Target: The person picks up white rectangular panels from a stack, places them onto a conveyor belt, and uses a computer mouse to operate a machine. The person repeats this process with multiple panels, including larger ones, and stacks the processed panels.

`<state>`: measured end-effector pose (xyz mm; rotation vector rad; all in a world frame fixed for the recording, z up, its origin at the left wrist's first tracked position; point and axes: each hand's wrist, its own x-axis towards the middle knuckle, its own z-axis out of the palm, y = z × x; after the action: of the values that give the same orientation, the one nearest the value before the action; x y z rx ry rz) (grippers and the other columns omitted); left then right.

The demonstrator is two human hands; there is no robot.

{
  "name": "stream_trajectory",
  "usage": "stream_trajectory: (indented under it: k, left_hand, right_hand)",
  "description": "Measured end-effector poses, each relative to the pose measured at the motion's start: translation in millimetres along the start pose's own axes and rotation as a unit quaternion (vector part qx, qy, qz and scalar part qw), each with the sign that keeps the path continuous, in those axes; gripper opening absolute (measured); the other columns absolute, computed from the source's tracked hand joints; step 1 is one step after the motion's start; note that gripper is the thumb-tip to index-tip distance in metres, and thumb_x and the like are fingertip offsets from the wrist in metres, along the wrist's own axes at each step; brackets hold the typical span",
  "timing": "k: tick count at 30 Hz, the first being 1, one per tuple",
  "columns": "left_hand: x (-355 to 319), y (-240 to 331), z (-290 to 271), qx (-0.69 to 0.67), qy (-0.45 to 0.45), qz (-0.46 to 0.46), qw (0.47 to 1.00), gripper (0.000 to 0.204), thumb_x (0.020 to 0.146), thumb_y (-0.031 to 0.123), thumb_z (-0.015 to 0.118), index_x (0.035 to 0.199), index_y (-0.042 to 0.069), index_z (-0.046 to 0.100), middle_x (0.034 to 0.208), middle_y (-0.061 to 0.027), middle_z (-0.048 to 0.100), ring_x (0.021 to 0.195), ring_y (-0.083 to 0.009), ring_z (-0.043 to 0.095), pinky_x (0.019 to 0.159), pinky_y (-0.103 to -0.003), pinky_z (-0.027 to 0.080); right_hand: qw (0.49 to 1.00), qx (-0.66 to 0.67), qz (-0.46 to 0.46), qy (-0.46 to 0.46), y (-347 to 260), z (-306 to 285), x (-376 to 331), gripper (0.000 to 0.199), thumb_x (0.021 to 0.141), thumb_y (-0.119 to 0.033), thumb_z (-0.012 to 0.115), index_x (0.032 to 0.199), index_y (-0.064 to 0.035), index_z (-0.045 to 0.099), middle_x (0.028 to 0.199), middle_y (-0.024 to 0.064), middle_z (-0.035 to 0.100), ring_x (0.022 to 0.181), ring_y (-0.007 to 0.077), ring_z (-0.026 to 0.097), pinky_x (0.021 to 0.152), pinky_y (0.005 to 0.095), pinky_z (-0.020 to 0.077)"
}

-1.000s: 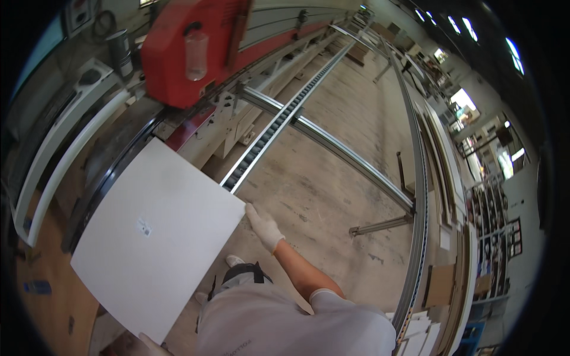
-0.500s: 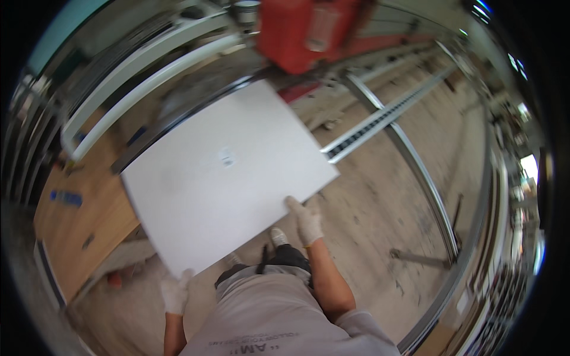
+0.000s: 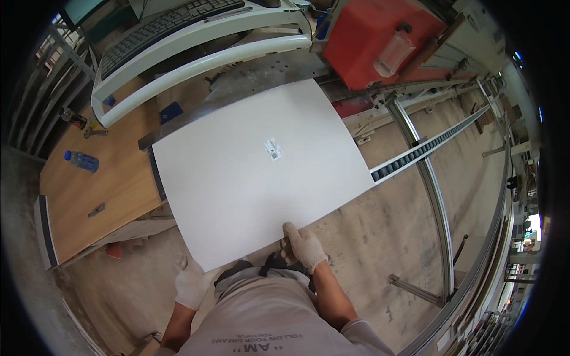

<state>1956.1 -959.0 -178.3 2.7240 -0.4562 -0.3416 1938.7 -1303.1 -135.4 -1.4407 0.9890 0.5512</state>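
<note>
Left hand [image 3: 191, 286]: gloved, at the panel's [image 3: 237, 190] near left corner, its grip unclear.
Right hand [image 3: 306, 247]: gloved, thumb atop the panel's near edge, fingers curled beneath.
Left forearm [image 3: 178, 327]: bare, slanting toward that corner.
Right arm [image 3: 333, 293]: elbow bent, forearm angled toward that edge.
Torso [image 3: 267, 308]: close before the panel.

A workshop, a big red machine [image 3: 371, 38] at one o'clock, a long roller track [image 3: 409, 157] at three o'clock, a stained floor [image 3: 368, 249] at four o'clock.
</note>
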Motion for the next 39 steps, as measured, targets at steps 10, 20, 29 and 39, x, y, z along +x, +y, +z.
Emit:
stream_trajectory:
  k: [10,20,29,39]
  left_hand:
    - [83,102,6,0.019,-0.199,0.044,0.979,0.047,0.099,0.057,0.064,0.133,0.025,0.072,0.114,-0.0151,0.074,0.078,-0.0372,0.073,0.071,-0.050,0.059]
    - [162,296,68,-0.210,-0.121,0.031,0.970,0.050,0.097,0.050,0.069,0.132,0.014,0.073,0.135,-0.0121,0.073,0.138,-0.0306,0.054,0.128,-0.057,0.015]
    - [175,420,109,0.122,-0.118,0.154,0.973,0.070,0.090,0.063,0.073,0.087,-0.007,0.077,0.094,-0.0281,0.076,0.102,-0.0462,0.070,0.116,-0.048,0.043]
    - [197,522,150,0.154,-0.045,0.353,0.922,0.067,0.102,0.057,0.057,0.087,-0.005,0.078,0.083,-0.0253,0.075,0.083,-0.0446,0.074,0.089,-0.060,0.054]
  right_hand:
    - [0.998,-0.008,0.002,0.066,-38,-105,41,0.063,0.107,-0.054,0.053,0.091,0.0053,0.067,0.062,0.0109,0.065,0.049,0.0199,0.062,0.050,0.0343,0.0538]
    - [0.964,-0.221,0.030,0.142,-71,-300,75,0.072,0.107,-0.062,0.040,0.102,0.0008,0.075,0.087,0.0177,0.079,0.075,0.0278,0.077,0.085,0.0389,0.0599]
    - [0.872,-0.392,-0.117,0.268,-45,-422,65,0.058,0.113,-0.044,0.034,0.122,-0.0009,0.072,0.113,0.0309,0.074,0.105,0.0450,0.073,0.096,0.0540,0.0565]
    - [0.905,-0.199,-0.141,0.349,46,-355,9,0.054,0.106,-0.050,0.049,0.109,-0.0006,0.071,0.108,0.0305,0.074,0.104,0.0499,0.070,0.095,0.0547,0.0552]
